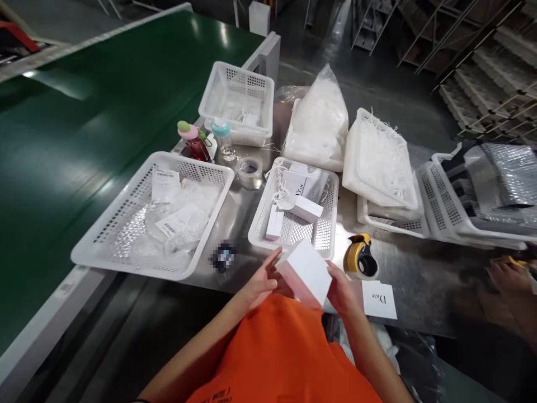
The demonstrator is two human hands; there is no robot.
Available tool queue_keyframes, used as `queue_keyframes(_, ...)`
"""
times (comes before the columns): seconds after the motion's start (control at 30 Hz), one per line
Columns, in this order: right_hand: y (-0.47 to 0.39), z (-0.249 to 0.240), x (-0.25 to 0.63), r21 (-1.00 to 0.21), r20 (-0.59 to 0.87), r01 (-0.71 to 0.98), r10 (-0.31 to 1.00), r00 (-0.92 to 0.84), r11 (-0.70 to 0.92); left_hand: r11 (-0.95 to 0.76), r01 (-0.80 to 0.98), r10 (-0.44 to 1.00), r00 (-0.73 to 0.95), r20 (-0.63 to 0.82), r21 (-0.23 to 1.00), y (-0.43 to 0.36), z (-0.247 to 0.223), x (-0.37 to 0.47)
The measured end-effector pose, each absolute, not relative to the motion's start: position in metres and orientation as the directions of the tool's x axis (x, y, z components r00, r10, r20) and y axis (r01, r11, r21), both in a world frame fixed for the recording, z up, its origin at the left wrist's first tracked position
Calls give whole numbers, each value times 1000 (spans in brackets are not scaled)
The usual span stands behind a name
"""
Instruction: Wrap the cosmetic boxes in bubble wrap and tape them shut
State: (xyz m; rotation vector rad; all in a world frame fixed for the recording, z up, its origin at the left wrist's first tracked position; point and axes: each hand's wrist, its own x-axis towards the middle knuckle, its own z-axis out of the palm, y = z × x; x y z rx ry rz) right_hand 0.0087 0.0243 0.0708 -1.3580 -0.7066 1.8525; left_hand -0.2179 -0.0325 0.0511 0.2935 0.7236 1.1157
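A white box with a pinkish side (pixel 308 271) is held close to my orange shirt, in front of the middle basket. My right hand (pixel 340 288) grips its right edge. At the box's left side is my left hand (pixel 263 282), fingers apart, the index finger stretched toward the basket; whether it touches the box is hard to tell. The middle white basket (pixel 258 221) holds small white boxes (pixel 307 208), a Dior bag (pixel 298 182) and white cords. Right of my right hand lies a white Dior card (pixel 380 299) on the metal table.
A yellow tape dispenser (pixel 359 256) stands right of the middle basket. Left is a basket (pixel 90 246) of bubble-wrapped items. Behind are a tape roll (pixel 250 169), two bottles and more baskets. Another person's hand (pixel 509 274) is at the far right; a green conveyor (pixel 104 101) runs left.
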Motion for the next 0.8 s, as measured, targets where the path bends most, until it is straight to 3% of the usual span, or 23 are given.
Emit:
queue_keyframes(0.07, 3, 56, -10, -714, -602, -234, 749, -277, -660, 419, -739, 894, 235, -381, 528, -33, 58, -210)
queue_keyframes(0.13, -10, 48, -23, -763, -567, -155, 765, -307, -628, 391, -716, 897, 157, -412, 578, -38, 61, -208)
queue_keyframes(0.27, -13, 55, -29, -933, -358, 129, 816, -453, -337, 386, -570, 905, 85, -416, 725, -48, 62, -211)
queue_keyframes(0.43, -2, 74, -27, -926, -298, 372, 730, -614, -66, 366, -545, 929, 167, -330, 754, -49, 73, -213)
queue_keyframes(0.8, -1, 139, -8, -914, -158, 381, 745, -648, 138, 286, -287, 952, 194, -237, 914, -57, 104, -216)
